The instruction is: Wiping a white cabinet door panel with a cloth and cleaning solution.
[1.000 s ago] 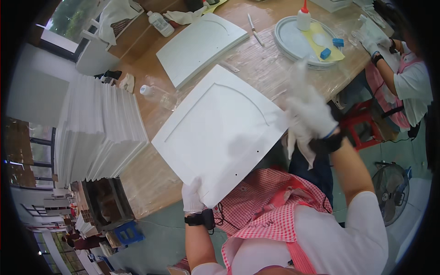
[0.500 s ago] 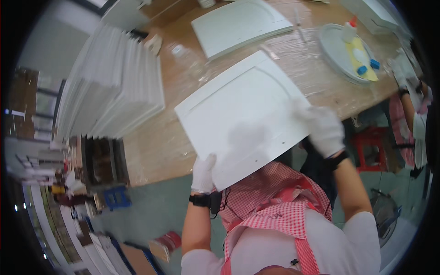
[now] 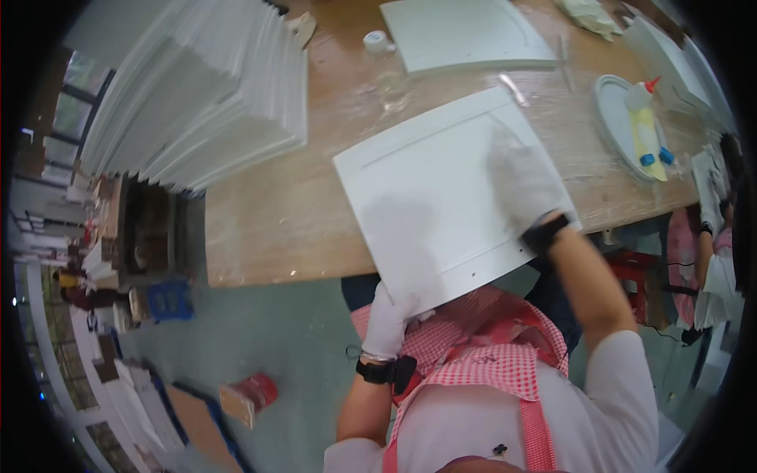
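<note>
A white cabinet-door panel [image 3: 426, 197] with a routed border lies half on the wooden table [image 3: 276, 213] and overhangs its near edge. My left hand [image 3: 388, 323], in a white glove, grips the panel's near corner from below. My right hand [image 3: 524, 180], also white-gloved, presses flat on the panel's right side and looks blurred. I wear a red-checked apron and a dark watch on each wrist.
A tall stack of white panels [image 3: 197, 94] stands at the left of the table. A second panel [image 3: 461, 33] lies at the far side. A round tray [image 3: 623, 126] holds a glue bottle [image 3: 643, 94]. Another person [image 3: 714, 236] sits at the right.
The view has swung left and the panel now lies lower and closer to me. My right hand has slid from the panel's right edge onto its face. The left hand keeps its grip.
</note>
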The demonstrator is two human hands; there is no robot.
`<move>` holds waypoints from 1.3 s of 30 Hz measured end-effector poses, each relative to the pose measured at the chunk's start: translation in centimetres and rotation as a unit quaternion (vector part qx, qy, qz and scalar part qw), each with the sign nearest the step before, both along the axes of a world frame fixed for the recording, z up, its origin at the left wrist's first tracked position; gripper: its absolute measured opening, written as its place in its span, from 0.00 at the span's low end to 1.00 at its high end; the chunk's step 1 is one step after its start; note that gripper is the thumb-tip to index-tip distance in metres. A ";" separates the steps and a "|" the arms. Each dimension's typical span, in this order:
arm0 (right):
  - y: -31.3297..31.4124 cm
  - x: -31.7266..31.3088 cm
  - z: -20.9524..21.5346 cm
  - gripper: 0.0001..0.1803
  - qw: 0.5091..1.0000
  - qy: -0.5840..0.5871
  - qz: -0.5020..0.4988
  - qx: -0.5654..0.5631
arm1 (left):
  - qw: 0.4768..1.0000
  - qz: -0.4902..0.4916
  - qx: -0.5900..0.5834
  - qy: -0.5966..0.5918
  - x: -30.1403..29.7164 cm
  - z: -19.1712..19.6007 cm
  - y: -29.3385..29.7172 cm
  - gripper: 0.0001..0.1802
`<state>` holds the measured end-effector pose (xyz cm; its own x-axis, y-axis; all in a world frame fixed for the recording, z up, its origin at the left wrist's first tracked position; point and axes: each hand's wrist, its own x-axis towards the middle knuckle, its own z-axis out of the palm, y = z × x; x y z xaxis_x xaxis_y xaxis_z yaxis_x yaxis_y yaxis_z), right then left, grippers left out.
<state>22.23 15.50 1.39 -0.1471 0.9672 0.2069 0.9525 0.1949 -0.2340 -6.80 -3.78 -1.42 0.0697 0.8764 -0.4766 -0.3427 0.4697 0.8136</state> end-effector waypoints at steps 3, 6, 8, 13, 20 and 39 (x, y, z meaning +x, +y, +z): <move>-3.4 -11.0 -5.1 0.16 0.935 -0.111 0.279 0.188 | 0.999 0.028 -0.024 0.002 1.1 1.0 1.0 0.21; -4.9 -15.4 0.2 0.15 0.950 0.029 0.301 -0.082 | 0.995 0.074 -0.071 0.022 -1.2 0.6 0.0 0.22; -4.5 -13.1 1.2 0.16 0.957 0.041 0.240 -0.161 | 0.994 0.068 -0.053 0.066 -2.1 1.4 0.2 0.23; -3.0 1.3 4.3 0.11 0.988 -0.039 -0.020 -0.150 | 0.987 0.063 -0.061 0.137 -4.2 2.4 1.2 0.26; -1.6 13.5 5.1 0.17 0.977 0.120 -0.177 -0.021 | 0.966 0.089 0.027 0.241 -6.9 9.9 3.7 0.22; 1.7 13.7 1.5 0.23 0.876 0.407 -0.237 -0.106 | 0.866 0.161 0.210 0.424 7.8 6.5 39.6 0.39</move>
